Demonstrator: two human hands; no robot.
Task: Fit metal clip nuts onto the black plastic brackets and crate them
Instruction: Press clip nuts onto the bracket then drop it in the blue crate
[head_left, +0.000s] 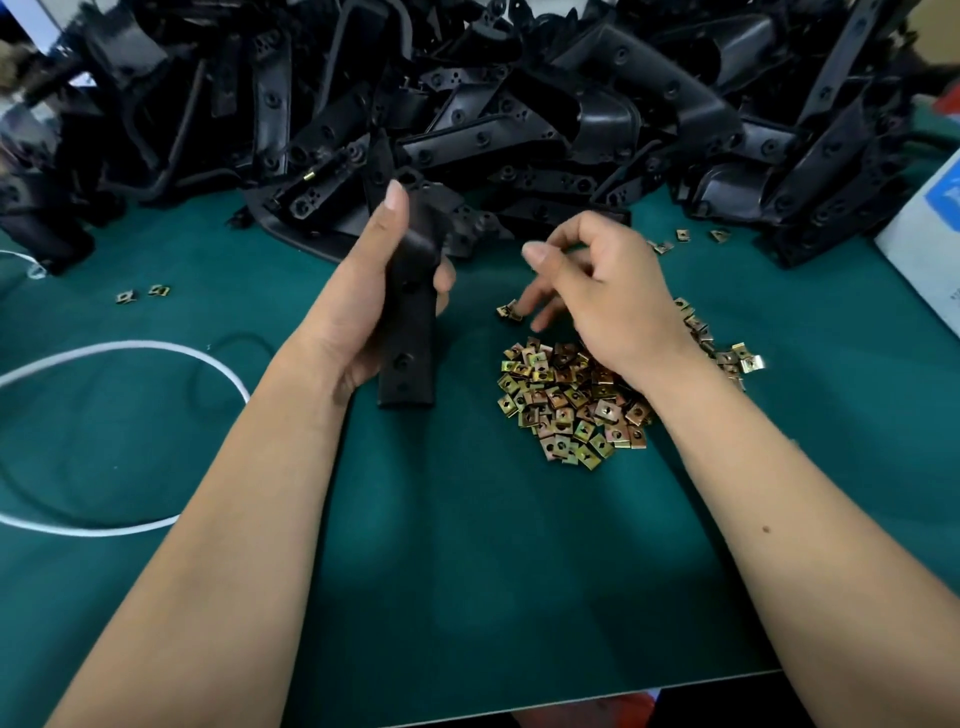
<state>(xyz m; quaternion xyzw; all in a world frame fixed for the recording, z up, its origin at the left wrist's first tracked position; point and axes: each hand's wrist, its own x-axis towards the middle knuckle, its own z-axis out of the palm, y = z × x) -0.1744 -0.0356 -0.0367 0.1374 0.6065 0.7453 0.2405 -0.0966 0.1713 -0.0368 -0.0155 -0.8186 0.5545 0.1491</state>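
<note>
My left hand (384, 291) grips a bracket (410, 332) upright on the table (467, 545), no nut on it that I can see. My right hand (597, 296) hovers loosely curled, holding nothing, over the nuts (566, 405). Bracket pile (467, 104) waits behind; no crate visible. White cord (156, 348) lies left.

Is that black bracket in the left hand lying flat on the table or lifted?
Partly lifted: the left hand grips the black bracket tilted, its near end down by the green mat; contact cannot be told.
</note>
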